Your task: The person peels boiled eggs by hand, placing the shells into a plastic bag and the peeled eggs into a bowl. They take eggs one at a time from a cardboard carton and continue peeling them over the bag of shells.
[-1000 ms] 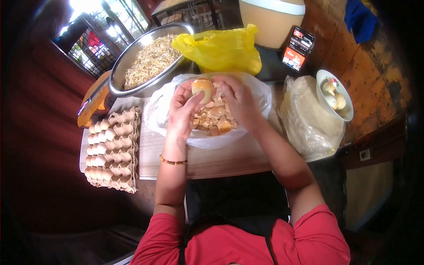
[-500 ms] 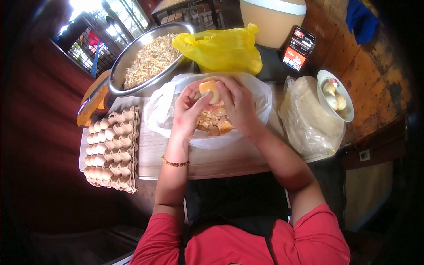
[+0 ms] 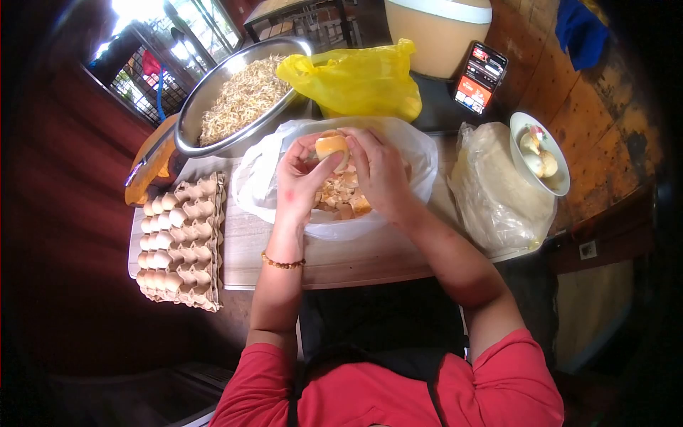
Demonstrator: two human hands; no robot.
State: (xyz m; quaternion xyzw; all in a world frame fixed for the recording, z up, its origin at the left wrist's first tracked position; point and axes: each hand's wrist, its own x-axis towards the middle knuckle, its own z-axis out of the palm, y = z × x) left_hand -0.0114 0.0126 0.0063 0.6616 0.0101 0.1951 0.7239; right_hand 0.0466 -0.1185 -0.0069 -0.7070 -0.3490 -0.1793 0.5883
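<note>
A partly peeled egg is held over the open white plastic bag. My left hand is closed round it, thumb on the near side. At the egg's right side, the fingers of my right hand are bent and pressed against it; what lies under their tips is hidden. Below both hands, broken eggshells fill part of the bag. To the right, a white bowl contains peeled eggs.
An egg carton with several eggs stands at the left. Behind are a steel bowl of bean sprouts, a yellow plastic bag, a tan bucket and a phone. A filled clear bag lies at the right.
The egg has turned slightly in my left hand, and its orange-brown side now faces up more. My right fingers have shifted a little along its edge.
</note>
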